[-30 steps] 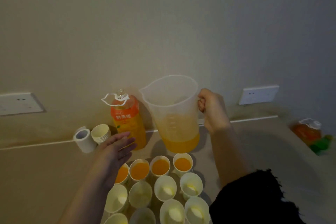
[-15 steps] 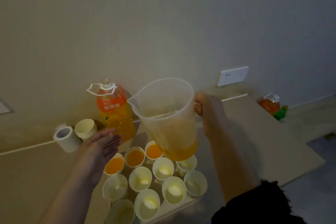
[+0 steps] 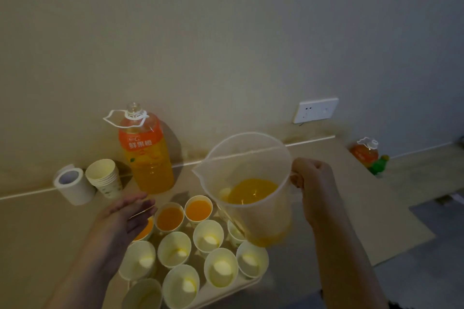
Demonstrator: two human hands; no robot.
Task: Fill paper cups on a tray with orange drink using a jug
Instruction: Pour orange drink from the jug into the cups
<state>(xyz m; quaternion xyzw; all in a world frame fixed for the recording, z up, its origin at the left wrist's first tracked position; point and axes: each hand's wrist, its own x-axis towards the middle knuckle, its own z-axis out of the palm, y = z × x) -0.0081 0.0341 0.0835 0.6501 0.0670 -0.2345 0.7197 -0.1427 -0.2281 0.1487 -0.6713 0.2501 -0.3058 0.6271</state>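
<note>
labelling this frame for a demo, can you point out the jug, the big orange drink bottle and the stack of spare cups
jug (image 3: 262, 221): head view, its translucent side wall
big orange drink bottle (image 3: 141, 142): head view, its orange label
stack of spare cups (image 3: 110, 183): head view, side of the stack

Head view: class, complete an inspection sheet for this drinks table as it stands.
Surface: pale table bearing a tray.
Job's things: jug, part full, tilted over the tray; back-row cups filled, nearer cups empty.
Clutter: bottle, spare cup stack, tape roll.
Hands: right hand grips the jug's handle; left hand open above the cups.
Cables: nothing seen.
Surroundings: wall socket; second bottle far right.
</note>
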